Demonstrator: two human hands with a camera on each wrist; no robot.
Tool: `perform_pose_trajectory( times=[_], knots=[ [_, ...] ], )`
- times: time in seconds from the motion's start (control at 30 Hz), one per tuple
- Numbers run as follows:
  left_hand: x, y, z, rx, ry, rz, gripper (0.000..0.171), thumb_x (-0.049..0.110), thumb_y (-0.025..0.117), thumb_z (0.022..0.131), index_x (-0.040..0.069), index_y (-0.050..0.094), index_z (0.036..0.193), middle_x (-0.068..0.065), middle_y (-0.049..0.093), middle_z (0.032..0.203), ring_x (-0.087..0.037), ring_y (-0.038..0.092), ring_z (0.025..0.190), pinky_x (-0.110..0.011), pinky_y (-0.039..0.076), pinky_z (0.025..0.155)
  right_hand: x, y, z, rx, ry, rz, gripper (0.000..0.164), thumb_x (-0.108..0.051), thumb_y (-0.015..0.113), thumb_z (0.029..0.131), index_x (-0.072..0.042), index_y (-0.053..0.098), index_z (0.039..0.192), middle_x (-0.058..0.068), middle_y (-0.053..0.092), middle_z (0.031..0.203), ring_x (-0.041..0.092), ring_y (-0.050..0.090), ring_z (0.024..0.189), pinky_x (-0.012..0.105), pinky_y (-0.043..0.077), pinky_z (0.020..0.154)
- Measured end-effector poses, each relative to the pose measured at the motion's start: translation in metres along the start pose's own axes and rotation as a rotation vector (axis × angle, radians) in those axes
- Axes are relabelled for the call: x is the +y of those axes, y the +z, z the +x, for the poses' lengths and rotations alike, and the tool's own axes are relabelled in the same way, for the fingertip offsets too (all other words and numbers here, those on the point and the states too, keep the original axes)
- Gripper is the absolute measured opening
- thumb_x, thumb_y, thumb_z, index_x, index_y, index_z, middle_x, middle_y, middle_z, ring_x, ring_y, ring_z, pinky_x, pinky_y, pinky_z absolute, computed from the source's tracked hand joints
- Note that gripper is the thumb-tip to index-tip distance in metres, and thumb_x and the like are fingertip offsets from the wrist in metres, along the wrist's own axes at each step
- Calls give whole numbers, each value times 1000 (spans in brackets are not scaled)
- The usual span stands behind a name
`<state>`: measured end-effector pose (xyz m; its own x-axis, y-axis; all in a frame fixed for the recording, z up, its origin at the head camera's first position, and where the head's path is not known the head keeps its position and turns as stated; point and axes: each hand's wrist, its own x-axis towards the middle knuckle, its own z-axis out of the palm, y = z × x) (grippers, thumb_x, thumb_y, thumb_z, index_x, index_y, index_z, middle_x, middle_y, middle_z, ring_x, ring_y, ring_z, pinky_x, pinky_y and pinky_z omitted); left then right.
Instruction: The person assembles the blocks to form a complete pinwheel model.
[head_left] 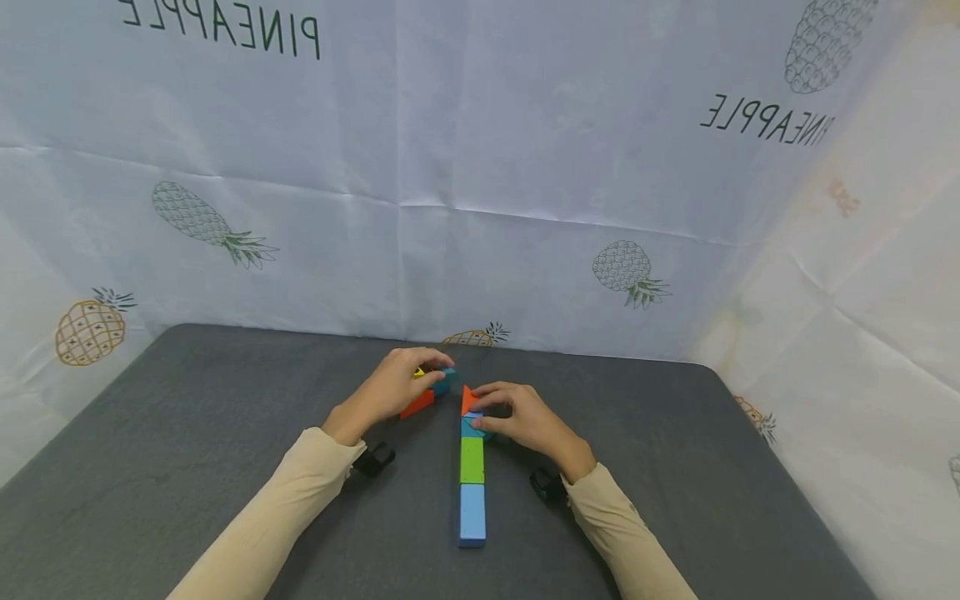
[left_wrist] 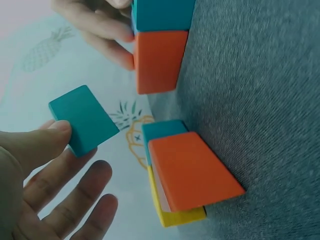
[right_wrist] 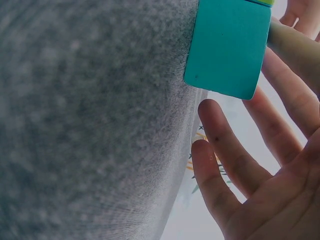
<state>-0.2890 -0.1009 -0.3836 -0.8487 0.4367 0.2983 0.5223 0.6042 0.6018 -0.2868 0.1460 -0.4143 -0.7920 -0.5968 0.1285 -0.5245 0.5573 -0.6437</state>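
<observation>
My left hand (head_left: 392, 388) pinches a teal wooden block (left_wrist: 84, 119) between thumb and fingers, holding it above the table. Just below it stands a small cluster: an orange block (left_wrist: 192, 170), a yellow block (left_wrist: 184, 217) and another teal block (left_wrist: 165, 129). To the right, a straight row runs away from me: a light blue block (head_left: 472, 512), a green block (head_left: 472, 460), a teal piece (right_wrist: 227, 47) and an orange triangular block (head_left: 467, 402) at the far end. My right hand (head_left: 528, 417) touches the far part of the row with thumb and index finger, its other fingers loosely extended.
The blocks stand on a dark grey table (head_left: 225, 467) with rounded far corners. A white curtain (head_left: 495, 150) printed with pineapples hangs behind it and along the sides. Black bands (head_left: 375, 458) sit at both wrists, below beige sleeves.
</observation>
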Motion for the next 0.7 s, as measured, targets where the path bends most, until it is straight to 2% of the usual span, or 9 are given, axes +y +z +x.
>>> perform_pose_trajectory(
  times=[0.17, 0.27, 0.37, 0.6, 0.7],
  knots=[
    [5, 2, -5, -10, 2, 5, 24, 10, 64, 96, 7, 70, 120, -8, 72, 115, -21, 67, 99, -40, 55, 89, 0, 0, 0, 3, -1, 1, 27, -28, 72, 92, -11, 76, 113, 11, 63, 134, 33, 56, 127, 52, 49, 101],
    [6, 3, -9, -24, 0, 16, 24, 9, 65, 96, 5, 70, 119, -8, 73, 112, -18, 66, 87, -34, 56, 79, -1, 0, 0, 2, 3, 1, 27, -28, 72, 91, -11, 76, 113, 11, 63, 135, 33, 56, 127, 52, 49, 101],
    [6, 3, -12, -40, 2, 25, 24, 8, 65, 95, 5, 71, 118, -8, 72, 111, -14, 64, 83, -26, 53, 72, -1, 0, 0, 3, 7, -1, 27, -28, 72, 92, -12, 76, 112, 11, 63, 135, 33, 56, 128, 52, 49, 101],
    [7, 5, -19, -99, -5, 13, 23, 6, 66, 94, 4, 72, 116, -10, 71, 107, -8, 57, 72, -21, 48, 65, -1, 1, 0, 6, 14, -5, 26, -28, 72, 91, -12, 76, 112, 11, 63, 135, 32, 56, 127, 51, 49, 100],
    [6, 7, -20, -132, -24, -4, 24, 6, 66, 94, 3, 72, 117, -11, 72, 107, -8, 59, 67, -20, 49, 62, -2, 1, 0, 7, 21, -9, 26, -27, 73, 91, -12, 76, 112, 11, 62, 135, 32, 56, 128, 51, 49, 101]
  ],
)
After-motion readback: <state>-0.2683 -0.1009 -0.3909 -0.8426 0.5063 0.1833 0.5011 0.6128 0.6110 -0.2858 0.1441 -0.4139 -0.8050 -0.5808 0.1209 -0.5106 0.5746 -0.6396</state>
